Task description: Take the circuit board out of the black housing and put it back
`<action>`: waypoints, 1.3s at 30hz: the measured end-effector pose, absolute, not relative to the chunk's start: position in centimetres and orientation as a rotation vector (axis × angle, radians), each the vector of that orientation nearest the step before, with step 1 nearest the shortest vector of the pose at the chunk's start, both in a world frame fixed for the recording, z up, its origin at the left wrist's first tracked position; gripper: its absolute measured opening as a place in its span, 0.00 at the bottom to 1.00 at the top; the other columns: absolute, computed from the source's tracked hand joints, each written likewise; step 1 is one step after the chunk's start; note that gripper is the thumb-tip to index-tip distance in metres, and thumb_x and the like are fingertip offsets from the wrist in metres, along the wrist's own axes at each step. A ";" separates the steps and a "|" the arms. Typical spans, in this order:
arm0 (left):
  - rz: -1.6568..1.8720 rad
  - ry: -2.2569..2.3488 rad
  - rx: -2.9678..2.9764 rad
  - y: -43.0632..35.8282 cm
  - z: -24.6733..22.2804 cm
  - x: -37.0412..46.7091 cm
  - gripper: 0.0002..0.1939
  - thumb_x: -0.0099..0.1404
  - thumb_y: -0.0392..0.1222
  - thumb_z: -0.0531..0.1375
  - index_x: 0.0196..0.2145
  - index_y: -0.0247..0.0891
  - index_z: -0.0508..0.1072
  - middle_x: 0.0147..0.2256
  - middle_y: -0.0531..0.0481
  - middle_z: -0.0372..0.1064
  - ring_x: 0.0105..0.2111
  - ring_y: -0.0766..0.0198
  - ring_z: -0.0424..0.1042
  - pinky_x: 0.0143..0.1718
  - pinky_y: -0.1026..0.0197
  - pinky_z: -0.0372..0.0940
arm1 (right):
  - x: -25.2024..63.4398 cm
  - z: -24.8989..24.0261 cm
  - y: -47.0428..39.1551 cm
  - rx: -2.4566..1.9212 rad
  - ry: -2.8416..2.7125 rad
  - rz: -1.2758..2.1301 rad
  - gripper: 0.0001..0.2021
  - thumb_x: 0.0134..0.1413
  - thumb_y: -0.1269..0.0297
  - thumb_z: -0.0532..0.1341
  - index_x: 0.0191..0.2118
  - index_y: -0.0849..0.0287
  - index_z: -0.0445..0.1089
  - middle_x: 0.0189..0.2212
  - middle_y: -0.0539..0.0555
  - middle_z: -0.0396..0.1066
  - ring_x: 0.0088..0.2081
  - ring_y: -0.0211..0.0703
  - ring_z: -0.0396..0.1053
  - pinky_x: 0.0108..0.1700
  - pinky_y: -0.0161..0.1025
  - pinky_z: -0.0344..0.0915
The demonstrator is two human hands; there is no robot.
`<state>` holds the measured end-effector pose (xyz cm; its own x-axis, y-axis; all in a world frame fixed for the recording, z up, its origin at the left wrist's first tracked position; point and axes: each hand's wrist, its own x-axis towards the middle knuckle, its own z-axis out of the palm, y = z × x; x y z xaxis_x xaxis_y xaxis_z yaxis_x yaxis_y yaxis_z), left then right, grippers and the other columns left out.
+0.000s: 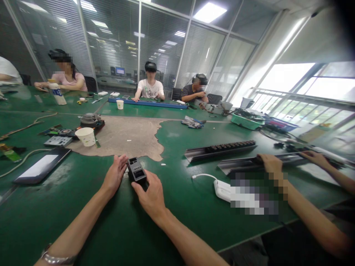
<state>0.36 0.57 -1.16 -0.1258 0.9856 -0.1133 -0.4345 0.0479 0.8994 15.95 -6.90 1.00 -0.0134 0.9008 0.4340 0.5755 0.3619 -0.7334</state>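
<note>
The right hand (151, 192) pinched a small black device (137, 171) between its thumb and fingers, holding its near end. The left hand (114, 176) was not closed round anything; its fingers lay extended and close together beside the device's far left edge, and whether they touched it could not be told. The device sat between the two hands, over the green worktop (177, 229), just in front of a worn, brownish patch (133, 138). A silver wristband (58, 258) circled the left wrist. To the left were a dark tablet-like slab (43, 166) with a pale screen and a patterned paper cup (85, 136) near some electronic parts (65, 132). To the right lay a dark metal rail (220, 150) and a white adapter (222, 190), near another person's hands (273, 164) on a second rail (238, 165).
</note>
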 end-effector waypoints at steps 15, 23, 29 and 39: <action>1.425 0.997 0.736 0.5 -1.1 0.4 0.31 0.67 0.62 0.47 0.54 0.34 0.68 0.60 0.36 0.61 0.63 0.60 0.57 0.65 0.57 0.46 | 21.9 0.8 -6.0 -1.467 -1.611 0.378 0.19 0.55 0.60 0.63 0.52 0.56 0.69 0.45 0.56 0.73 0.48 0.51 0.67 0.51 0.46 0.63; 1.424 1.005 0.738 0.7 -1.2 0.4 0.31 0.67 0.62 0.47 0.54 0.36 0.69 0.60 0.38 0.61 0.63 0.60 0.57 0.65 0.57 0.46 | 22.1 -0.9 -6.2 -1.507 -1.664 0.355 0.22 0.53 0.61 0.64 0.54 0.57 0.67 0.46 0.58 0.71 0.49 0.52 0.66 0.53 0.47 0.63; 1.419 1.012 0.725 0.8 -1.2 0.4 0.32 0.67 0.63 0.47 0.54 0.35 0.68 0.60 0.37 0.61 0.63 0.59 0.57 0.65 0.56 0.46 | 21.9 -1.5 -6.3 -1.539 -1.662 0.300 0.33 0.45 0.57 0.69 0.57 0.63 0.64 0.48 0.62 0.69 0.51 0.55 0.65 0.55 0.49 0.62; 1.427 1.013 0.724 0.8 -1.2 0.4 0.31 0.68 0.61 0.46 0.54 0.35 0.69 0.60 0.36 0.62 0.62 0.60 0.57 0.65 0.56 0.46 | 21.8 -0.4 -6.5 -1.501 -1.642 0.351 0.21 0.52 0.63 0.65 0.52 0.56 0.69 0.46 0.58 0.72 0.50 0.52 0.67 0.54 0.48 0.62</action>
